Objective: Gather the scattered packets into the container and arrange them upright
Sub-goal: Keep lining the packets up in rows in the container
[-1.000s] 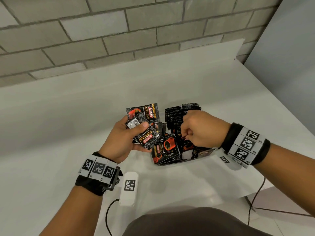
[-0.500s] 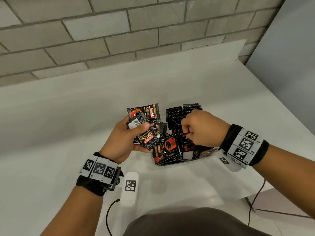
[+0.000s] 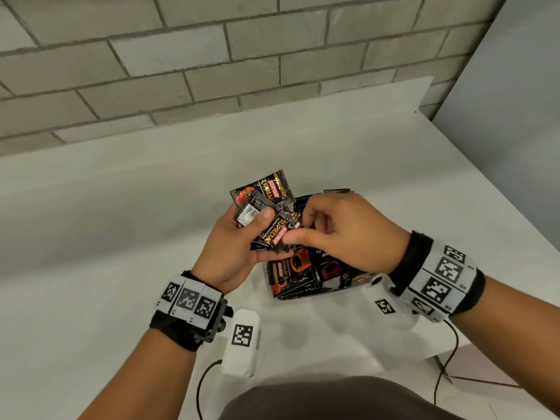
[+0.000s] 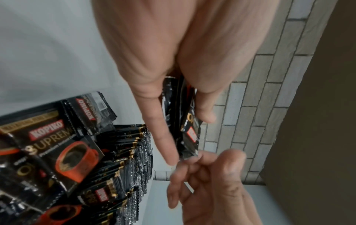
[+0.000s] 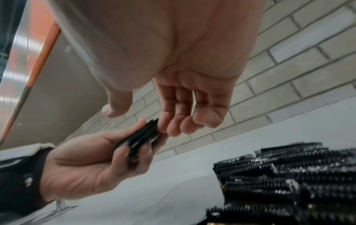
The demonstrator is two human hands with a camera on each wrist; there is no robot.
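both hands meet just left of the container: the left hand (image 3: 233, 247) is curled round a fanned bunch of glossy black foil coffee packets with red and gold print (image 3: 266, 213), thumb clamped across their faces, while the right hand (image 3: 348, 234) reaches in with thumb and forefinger at the near edge of the front packet. whether that pinch has fully closed i cannot tell; in the right wrist view its fingers look loosely bent beside the bunch.

the small clear-walled container (image 3: 345, 287) sits on the white counter (image 3: 121, 237) under the right hand, already packed at the back with a dense row of packets on edge, and with looser ones leaning face-up at the front.

to do this step well, peel off one packet only, taking it by a short crimped edge so the rest stay put under the left thumb.

the bunch's packets are splayed, their long axes running diagonally away from the person, printed faces up. each probably needs turning on edge to match the standing row.
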